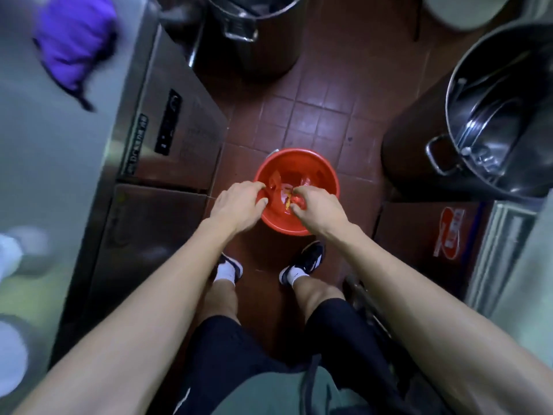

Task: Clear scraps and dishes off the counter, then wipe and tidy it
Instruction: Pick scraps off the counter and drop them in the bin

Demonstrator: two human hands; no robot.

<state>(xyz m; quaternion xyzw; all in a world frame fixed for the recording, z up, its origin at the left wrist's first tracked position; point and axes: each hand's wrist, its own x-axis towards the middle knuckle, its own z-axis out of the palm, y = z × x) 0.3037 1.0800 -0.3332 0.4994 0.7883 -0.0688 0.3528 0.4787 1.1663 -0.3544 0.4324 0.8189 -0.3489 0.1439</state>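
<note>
- A red bucket (294, 175) stands on the brown tiled floor (323, 115), just ahead of the person's two shoes (303, 263).
- Both hands reach down over the bucket's near half, close together but not touching.
- The left hand (239, 203) has its fingers curled downward over the bucket's left rim; whether it grips the rim or something inside, I cannot tell.
- The right hand (320, 208) has its fingers bent inward, pinching orange scraps (288, 198) over the middle of the bucket.
- More scraps, reddish and pale, lie in the bucket's bottom; they are too blurred to name.
- To the left runs a steel surface (45, 151) with cabinet fronts below it; a purple bag (76, 40) lies on its far end, and a white blurred thing (12, 253) sits on its near end.
- A tall steel pot (254, 34) stands on the floor beyond the bucket.
- To the right a second big steel pot (502, 115) stands open, with metal pieces inside it.
- Beside that pot, nearer the person, is a brown box (425, 232) with a red and white label.
- The person wears dark shorts (227, 354) and white socks.
</note>
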